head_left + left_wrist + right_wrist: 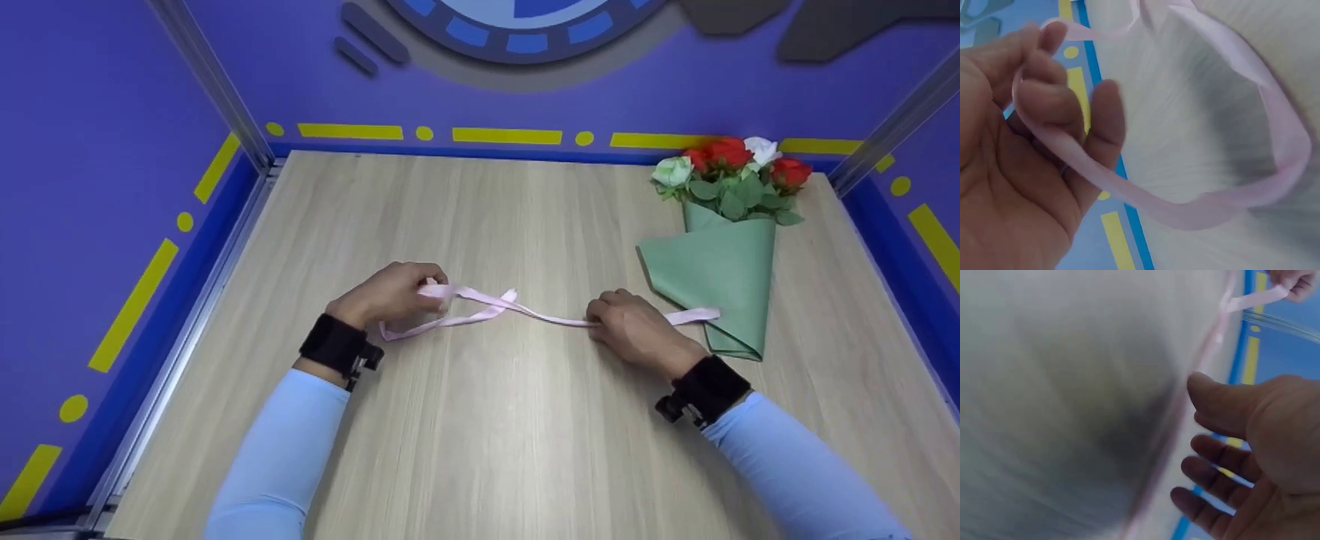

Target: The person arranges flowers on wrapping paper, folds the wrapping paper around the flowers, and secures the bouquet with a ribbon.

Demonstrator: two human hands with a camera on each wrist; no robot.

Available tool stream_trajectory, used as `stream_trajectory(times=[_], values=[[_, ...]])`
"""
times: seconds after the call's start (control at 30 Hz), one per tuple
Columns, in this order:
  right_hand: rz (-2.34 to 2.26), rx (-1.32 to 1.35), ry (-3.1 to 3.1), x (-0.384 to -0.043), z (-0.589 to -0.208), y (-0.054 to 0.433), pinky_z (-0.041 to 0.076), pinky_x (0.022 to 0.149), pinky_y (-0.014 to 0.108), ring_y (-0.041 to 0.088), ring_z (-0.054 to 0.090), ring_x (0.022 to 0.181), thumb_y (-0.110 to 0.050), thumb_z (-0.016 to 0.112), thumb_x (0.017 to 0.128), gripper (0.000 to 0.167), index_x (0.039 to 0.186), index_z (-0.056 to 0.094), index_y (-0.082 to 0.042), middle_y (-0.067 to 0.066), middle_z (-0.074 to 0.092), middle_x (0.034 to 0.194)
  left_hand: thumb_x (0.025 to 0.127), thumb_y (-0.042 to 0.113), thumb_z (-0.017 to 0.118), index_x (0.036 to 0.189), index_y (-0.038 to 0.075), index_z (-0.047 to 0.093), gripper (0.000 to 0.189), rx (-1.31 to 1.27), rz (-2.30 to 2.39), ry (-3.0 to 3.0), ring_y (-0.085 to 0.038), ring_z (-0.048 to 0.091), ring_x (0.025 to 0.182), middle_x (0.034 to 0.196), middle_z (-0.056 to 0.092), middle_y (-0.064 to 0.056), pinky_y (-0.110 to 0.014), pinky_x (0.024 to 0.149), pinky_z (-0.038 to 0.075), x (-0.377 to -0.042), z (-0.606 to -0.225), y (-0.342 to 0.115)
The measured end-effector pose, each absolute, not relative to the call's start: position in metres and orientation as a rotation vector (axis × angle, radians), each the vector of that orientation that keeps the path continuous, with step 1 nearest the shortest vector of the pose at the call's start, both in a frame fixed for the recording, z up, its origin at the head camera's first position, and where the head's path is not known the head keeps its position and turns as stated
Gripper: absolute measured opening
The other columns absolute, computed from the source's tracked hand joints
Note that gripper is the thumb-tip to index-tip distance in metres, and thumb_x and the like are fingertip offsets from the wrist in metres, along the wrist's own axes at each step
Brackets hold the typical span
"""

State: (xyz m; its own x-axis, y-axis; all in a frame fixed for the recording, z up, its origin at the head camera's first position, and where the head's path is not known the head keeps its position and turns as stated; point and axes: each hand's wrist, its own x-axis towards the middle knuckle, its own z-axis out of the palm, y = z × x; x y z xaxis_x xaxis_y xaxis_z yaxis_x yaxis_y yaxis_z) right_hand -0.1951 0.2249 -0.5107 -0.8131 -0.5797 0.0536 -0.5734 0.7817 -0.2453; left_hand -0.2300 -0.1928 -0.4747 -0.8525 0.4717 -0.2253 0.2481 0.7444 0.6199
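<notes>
A long pale pink ribbon (555,320) stretches between the two hands, with a loose loop lying on the table near the left hand. My left hand (397,291) pinches the ribbon between thumb and index finger; in the left wrist view, the ribbon (1185,216) curves across that hand's other fingers (1107,115). Over at the right, my right hand (637,330) is low by the ribbon. The right wrist view shows this hand (1252,439) with loosely extended fingers, the blurred ribbon (1154,478) running just past the thumb tip. The ribbon's far end lies over green wrapping paper.
A bouquet of red and white artificial roses (727,154) in green wrapping (724,270) lies at the table's right side. Blue panels (487,105) with yellow marks stand behind and along both sides of the wood-grain table (510,450).
</notes>
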Motion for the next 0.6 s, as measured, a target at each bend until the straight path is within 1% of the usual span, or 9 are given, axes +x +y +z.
stream_trajectory(times=[0.03, 0.07, 0.13, 0.27, 0.37, 0.47, 0.53, 0.6], values=[[-0.396, -0.956, 2.929, -0.195, -0.513, 0.228, 0.054, 0.080, 0.044, 0.029, 0.063, 0.092, -0.011, 0.079, 0.094, 0.011, 0.100, 0.071, -0.005, 0.009, 0.069, 0.095, 0.096, 0.020, 0.077, 0.118, 0.015, 0.072, 0.023, 0.531, 0.793, 2.583, -0.019, 0.057, 0.080, 0.092, 0.067, -0.001, -0.033, 0.070, 0.048, -0.230, -0.474, -0.196], [-0.397, -0.953, 2.921, -0.196, -0.515, 0.232, 0.053, 0.078, 0.043, 0.026, 0.063, 0.088, -0.009, 0.078, 0.094, 0.008, 0.097, 0.071, -0.007, 0.006, 0.068, 0.090, 0.094, 0.017, 0.077, 0.117, 0.015, 0.072, 0.024, 0.507, 0.737, 2.595, -0.019, 0.058, 0.081, 0.093, 0.068, -0.002, -0.033, 0.071, 0.049, -0.230, -0.473, -0.201], [-0.383, -0.921, 2.908, -0.194, -0.515, 0.243, 0.053, 0.074, 0.040, 0.022, 0.063, 0.082, -0.008, 0.076, 0.095, 0.007, 0.094, 0.069, -0.009, 0.002, 0.067, 0.084, 0.091, 0.013, 0.076, 0.114, 0.014, 0.071, 0.023, 0.443, 0.628, 2.631, -0.021, 0.058, 0.080, 0.092, 0.068, -0.003, -0.034, 0.070, 0.049, -0.231, -0.472, -0.215], [-0.322, -0.861, 2.897, -0.189, -0.509, 0.269, 0.053, 0.066, 0.039, 0.020, 0.062, 0.073, -0.007, 0.074, 0.096, 0.007, 0.093, 0.067, -0.008, 0.003, 0.064, 0.080, 0.094, 0.014, 0.071, 0.102, 0.010, 0.072, 0.009, 0.317, 0.585, 2.720, -0.022, 0.056, 0.076, 0.085, 0.066, -0.005, -0.034, 0.068, 0.045, -0.233, -0.469, -0.256], [-0.236, -0.819, 2.919, -0.183, -0.502, 0.284, 0.052, 0.060, 0.040, 0.022, 0.060, 0.068, -0.004, 0.073, 0.095, 0.012, 0.089, 0.064, -0.007, 0.005, 0.061, 0.076, 0.096, 0.017, 0.072, 0.100, 0.008, 0.072, 0.010, 0.221, 0.595, 2.737, -0.024, 0.057, 0.078, 0.089, 0.067, -0.008, -0.035, 0.068, 0.045, -0.229, -0.464, -0.287], [-0.130, -0.767, 2.967, -0.179, -0.496, 0.296, 0.050, 0.054, 0.042, 0.024, 0.059, 0.064, -0.001, 0.074, 0.091, 0.019, 0.082, 0.059, -0.008, 0.006, 0.058, 0.071, 0.095, 0.017, 0.073, 0.103, 0.007, 0.073, 0.013, 0.159, 0.546, 2.703, -0.025, 0.057, 0.083, 0.098, 0.068, -0.010, -0.036, 0.071, 0.046, -0.221, -0.457, -0.305], [-0.085, -0.730, 2.994, -0.177, -0.493, 0.301, 0.049, 0.051, 0.042, 0.024, 0.058, 0.062, -0.001, 0.074, 0.091, 0.021, 0.080, 0.057, -0.008, 0.007, 0.057, 0.069, 0.094, 0.018, 0.075, 0.108, 0.008, 0.073, 0.018, 0.136, 0.533, 2.649, -0.025, 0.056, 0.085, 0.102, 0.067, -0.010, -0.037, 0.071, 0.045, -0.217, -0.455, -0.307], [-0.076, -0.692, 2.997, -0.174, -0.492, 0.306, 0.047, 0.049, 0.043, 0.024, 0.057, 0.061, -0.003, 0.074, 0.091, 0.022, 0.079, 0.056, -0.008, 0.007, 0.056, 0.068, 0.093, 0.018, 0.077, 0.112, 0.009, 0.073, 0.021, 0.151, 0.538, 2.601, -0.025, 0.055, 0.085, 0.102, 0.067, -0.009, -0.036, 0.072, 0.044, -0.215, -0.456, -0.302]])
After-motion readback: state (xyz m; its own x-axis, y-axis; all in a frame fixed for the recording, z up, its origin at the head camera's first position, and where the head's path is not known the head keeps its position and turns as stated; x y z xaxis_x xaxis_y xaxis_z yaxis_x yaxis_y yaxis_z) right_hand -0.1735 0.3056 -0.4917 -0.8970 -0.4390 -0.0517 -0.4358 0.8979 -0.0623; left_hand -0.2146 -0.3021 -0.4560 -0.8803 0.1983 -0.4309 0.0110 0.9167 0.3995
